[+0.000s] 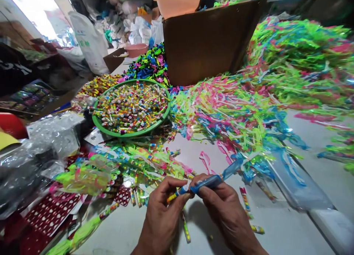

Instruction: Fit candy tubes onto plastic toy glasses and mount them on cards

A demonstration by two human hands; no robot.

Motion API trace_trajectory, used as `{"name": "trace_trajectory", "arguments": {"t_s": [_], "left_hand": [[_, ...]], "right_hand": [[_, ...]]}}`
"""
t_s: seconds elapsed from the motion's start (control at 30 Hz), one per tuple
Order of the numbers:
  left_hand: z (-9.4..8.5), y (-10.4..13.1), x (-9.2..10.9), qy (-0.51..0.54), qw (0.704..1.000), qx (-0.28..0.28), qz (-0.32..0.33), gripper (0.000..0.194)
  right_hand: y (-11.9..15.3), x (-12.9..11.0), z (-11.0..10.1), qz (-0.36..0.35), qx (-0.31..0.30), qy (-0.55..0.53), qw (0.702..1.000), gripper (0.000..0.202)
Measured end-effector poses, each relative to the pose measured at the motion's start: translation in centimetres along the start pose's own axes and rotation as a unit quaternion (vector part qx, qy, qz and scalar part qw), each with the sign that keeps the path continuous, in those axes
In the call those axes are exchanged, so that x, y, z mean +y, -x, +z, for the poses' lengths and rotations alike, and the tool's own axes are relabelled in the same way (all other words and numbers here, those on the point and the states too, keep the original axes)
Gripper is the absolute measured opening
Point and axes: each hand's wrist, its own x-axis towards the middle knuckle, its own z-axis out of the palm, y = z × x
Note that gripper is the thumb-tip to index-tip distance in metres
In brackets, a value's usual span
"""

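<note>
Near the front of the white table, my left hand (167, 207) pinches a small yellow and blue patterned tube (173, 196) between thumb and fingers. Close beside it, my right hand (218, 199) is closed on a translucent blue plastic piece (209, 182), whose strip runs up and to the right. The blue piece and the tube meet end to end between my fingertips; the exact joint is too small to tell. Below my hands lies a loose thin tube (186, 227), and more patterned tubes (244, 199) rest right of my right hand.
A green-rimmed basket (131, 134) of small tubes stands left of centre. Colourful plastic strips (221, 107) spread across the middle and right. Behind them is a cardboard box (204, 48) with an orange basin (179, 2). Clear plastic bags (52, 137) lie left.
</note>
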Motion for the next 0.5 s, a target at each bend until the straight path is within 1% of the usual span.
{"name": "trace_trajectory", "arguments": {"t_s": [0.1,0.17,0.3,0.37,0.43,0.47,0.5], "left_hand": [[-0.4,-0.1,-0.4,-0.044,0.999,-0.019,0.003,0.010],[-0.5,-0.1,-0.5,-0.060,0.998,-0.022,-0.002,0.011],[-0.4,-0.3,-0.7,-0.052,0.998,-0.028,-0.021,0.014],[-0.2,-0.3,-1.0,-0.043,0.998,-0.023,-0.034,0.015],[0.0,0.2,-1.5,-0.015,0.998,-0.008,-0.063,0.020],[0.0,0.5,-1.7,0.006,0.997,0.003,-0.082,0.023],[0.0,0.7,-1.9,0.048,0.993,0.005,-0.106,0.028]], "right_hand": [[-0.3,-0.1,0.3,0.021,0.000,0.022,1.000,0.019],[-0.6,-0.4,0.6,0.019,0.005,0.054,0.998,0.019],[-1.0,-0.7,0.8,-0.006,0.042,0.112,0.993,0.017],[-0.5,-0.6,0.6,-0.006,0.048,0.149,0.988,0.020],[0.3,-0.3,0.2,-0.004,0.066,0.226,0.972,0.025],[0.6,0.0,0.0,-0.011,0.083,0.271,0.959,0.027],[0.4,0.5,-0.3,-0.034,0.118,0.318,0.940,0.027]]}}
